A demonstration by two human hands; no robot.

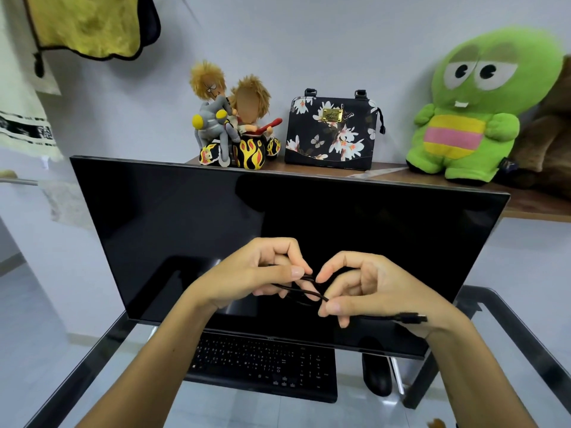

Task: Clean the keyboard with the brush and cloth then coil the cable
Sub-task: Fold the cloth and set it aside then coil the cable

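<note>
Before one monitor (185, 211), two hands (247, 274) (370, 291) — one cable (309, 293) pinched

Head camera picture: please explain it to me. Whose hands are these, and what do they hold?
No machine here: a person wears one camera on the head, looking forward and down, so the arms are their own. The left hand and right hand both pinch a thin black cable, looped between them; its plug sticks out past the right hand. Below, on a glass table, lie a black keyboard and a mouse, by a dark monitor. Plush toys stand on the shelf behind.
</note>
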